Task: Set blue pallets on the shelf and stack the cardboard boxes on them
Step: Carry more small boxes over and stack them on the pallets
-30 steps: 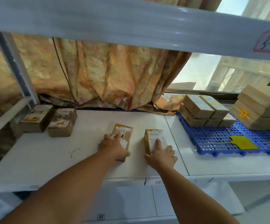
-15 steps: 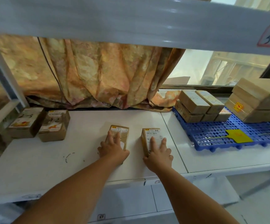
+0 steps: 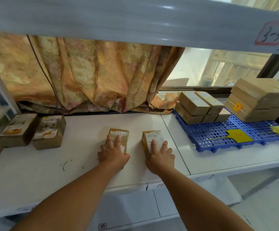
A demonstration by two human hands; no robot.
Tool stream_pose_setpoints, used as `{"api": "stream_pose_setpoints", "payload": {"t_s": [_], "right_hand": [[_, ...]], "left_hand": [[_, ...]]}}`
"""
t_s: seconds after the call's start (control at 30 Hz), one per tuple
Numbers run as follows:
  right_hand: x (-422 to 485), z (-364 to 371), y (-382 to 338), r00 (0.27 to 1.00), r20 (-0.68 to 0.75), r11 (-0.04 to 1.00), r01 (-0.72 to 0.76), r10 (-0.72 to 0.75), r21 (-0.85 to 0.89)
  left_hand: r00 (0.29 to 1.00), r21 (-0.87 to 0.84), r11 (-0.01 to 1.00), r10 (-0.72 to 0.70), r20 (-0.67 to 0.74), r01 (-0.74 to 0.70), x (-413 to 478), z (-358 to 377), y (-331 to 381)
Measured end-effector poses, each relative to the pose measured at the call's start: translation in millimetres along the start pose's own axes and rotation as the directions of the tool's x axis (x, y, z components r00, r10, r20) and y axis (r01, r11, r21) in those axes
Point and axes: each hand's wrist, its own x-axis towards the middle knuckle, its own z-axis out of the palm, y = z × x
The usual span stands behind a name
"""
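Under the left hand (image 3: 113, 153) and right hand (image 3: 161, 155), the left box (image 3: 119, 136) and right box (image 3: 154, 137) were dull brown cardboard with paper labels. The shelf (image 3: 35, 172) looked smooth and shiny. Right of the hands, the pallet (image 3: 210, 134) was holey blue plastic. Behind hung a cloth curtain (image 3: 93, 77).

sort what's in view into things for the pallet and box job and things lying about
Job: blue pallet; boxes stacked on it; left box under left hand; right box under right hand; two boxes far left.
Lying about: yellow tags; curtain.
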Motion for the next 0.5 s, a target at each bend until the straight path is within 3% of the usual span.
{"api": "stream_pose_setpoints", "payload": {"t_s": [0.23,0.37,0.5], "right_hand": [[21.9,-36.3,28.2,0.976,-0.143,0.985,0.169,-0.164,0.022],[38.4,-68.9,58.4,0.945,-0.229,0.967,0.25,-0.232,0.053],[56.8,-103.5,95.8,0.909,-0.316,0.953,0.299,-0.27,0.045]], "left_hand": [[0.99,-0.043,0.991,-0.128,-0.064,0.125,4.7,-10.9,28.5],[0.968,-0.163,0.964,-0.23,-0.099,0.212,8.7,-29.7,83.2],[0.949,-0.171,0.965,-0.233,-0.213,0.199,10.9,-48.3,140.8]]}}
